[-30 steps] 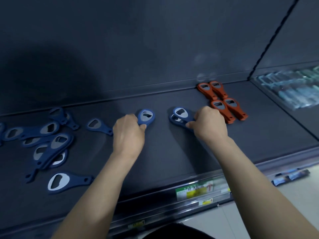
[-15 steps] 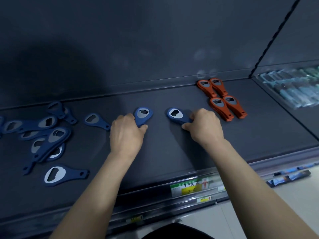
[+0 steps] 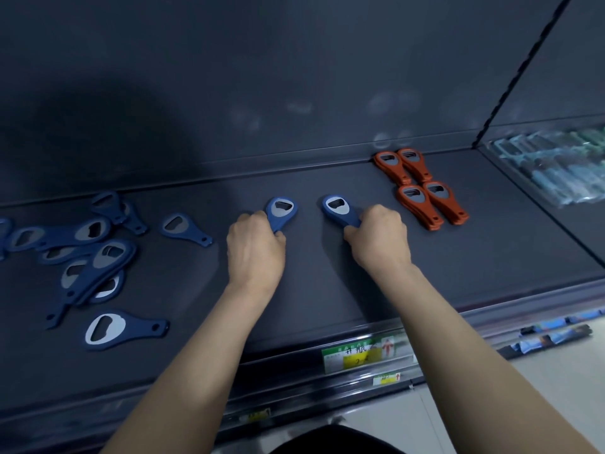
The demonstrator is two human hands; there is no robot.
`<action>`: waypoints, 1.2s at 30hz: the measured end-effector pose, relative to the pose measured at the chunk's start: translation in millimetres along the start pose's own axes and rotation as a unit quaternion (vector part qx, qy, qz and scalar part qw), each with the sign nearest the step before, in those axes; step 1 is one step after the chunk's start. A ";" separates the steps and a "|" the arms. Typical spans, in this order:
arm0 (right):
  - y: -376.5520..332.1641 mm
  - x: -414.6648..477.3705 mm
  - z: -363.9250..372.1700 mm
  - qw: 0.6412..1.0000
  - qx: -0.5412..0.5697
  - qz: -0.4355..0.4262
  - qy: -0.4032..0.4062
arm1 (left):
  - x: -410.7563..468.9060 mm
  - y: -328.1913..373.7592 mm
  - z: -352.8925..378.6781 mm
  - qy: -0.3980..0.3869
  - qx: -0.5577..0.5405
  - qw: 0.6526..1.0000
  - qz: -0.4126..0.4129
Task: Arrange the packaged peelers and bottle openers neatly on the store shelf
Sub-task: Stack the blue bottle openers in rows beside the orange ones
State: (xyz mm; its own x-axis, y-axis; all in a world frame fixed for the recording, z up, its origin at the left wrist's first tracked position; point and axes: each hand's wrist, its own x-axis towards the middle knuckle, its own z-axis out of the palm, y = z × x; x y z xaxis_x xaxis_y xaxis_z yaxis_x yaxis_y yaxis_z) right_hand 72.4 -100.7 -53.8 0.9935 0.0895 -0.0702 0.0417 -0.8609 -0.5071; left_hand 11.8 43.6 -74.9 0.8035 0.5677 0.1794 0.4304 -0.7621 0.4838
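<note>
Right now my left hand [image 3: 253, 253] is curled around the handle of one blue bottle opener [image 3: 281, 211], its metal-lined head pointing away from me. My right hand [image 3: 379, 239] grips a second blue opener [image 3: 339, 209] the same way. The hands are apart, side by side, low over the dark shelf [image 3: 491, 257]. Just right of my right hand, orange openers [image 3: 422, 188] lie in two neat pairs. Well left of my left hand, loose blue openers [image 3: 88, 253] lie in a jumble. Far to the right, blurred clear packets [image 3: 556, 168] may be the peelers.
</note>
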 end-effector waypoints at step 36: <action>3.8 82.5 -5.7 0.999 0.000 -0.052 -0.015 | 50.6 85.1 54.2 -0.023 -0.088 0.995 -0.036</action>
State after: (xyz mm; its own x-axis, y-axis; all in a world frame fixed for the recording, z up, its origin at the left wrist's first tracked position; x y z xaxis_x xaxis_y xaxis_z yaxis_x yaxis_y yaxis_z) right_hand 155.1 -99.5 -56.5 0.9802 0.1934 -0.0421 0.1449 -0.8461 -0.5129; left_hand 111.4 -9.4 -71.1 0.7931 0.6006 0.1009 0.4122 -0.6513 0.6370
